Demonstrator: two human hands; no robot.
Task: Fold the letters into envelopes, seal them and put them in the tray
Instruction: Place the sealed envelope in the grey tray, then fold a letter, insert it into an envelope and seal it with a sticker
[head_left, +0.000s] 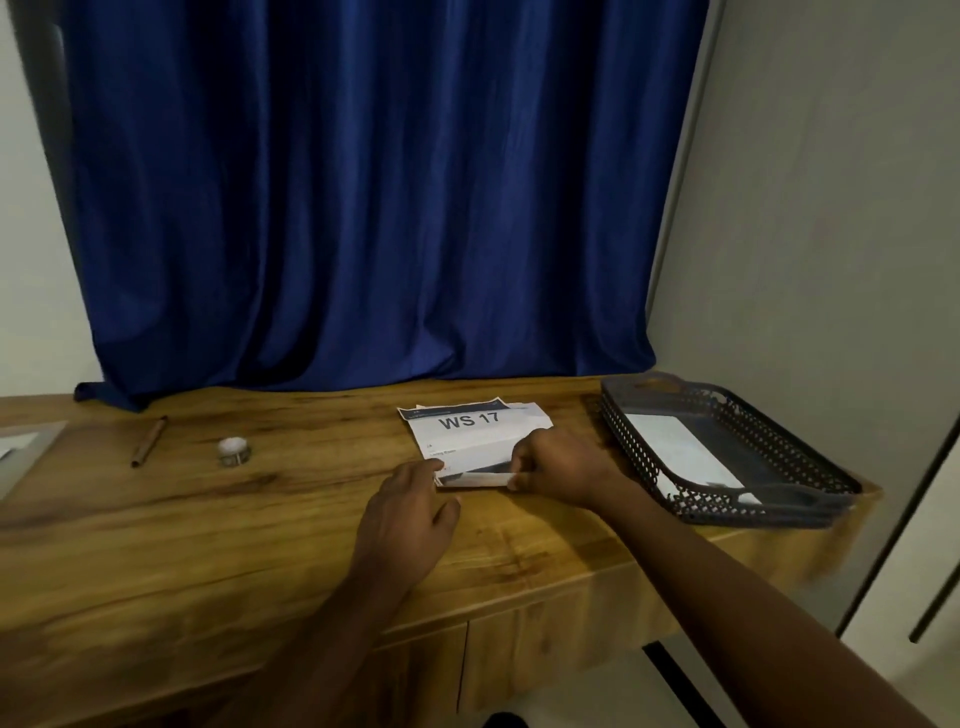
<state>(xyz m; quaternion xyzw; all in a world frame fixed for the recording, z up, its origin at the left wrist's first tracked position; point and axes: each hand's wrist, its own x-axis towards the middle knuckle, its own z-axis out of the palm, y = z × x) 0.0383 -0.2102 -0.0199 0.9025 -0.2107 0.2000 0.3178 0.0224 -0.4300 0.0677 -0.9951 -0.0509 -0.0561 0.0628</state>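
Observation:
A white printed letter (470, 428) marked "WS 17" lies on the wooden desk (260, 530), with another white sheet edge showing under it at the far right. Its near edge is turned up into a fold. My right hand (558, 465) pinches that folded edge from the right. Fingertips of my left hand (410, 512) press the fold's left end, palm down on the desk. A dark perforated tray (779, 512) stands at the desk's right end and holds a white envelope (685, 452).
A small roll of tape (234, 451) and a brown pen-like stick (149, 440) lie at the left. A grey flat object (26, 452) sits at the far left edge. A blue curtain (363, 208) hangs behind the desk. The wall is close on the right.

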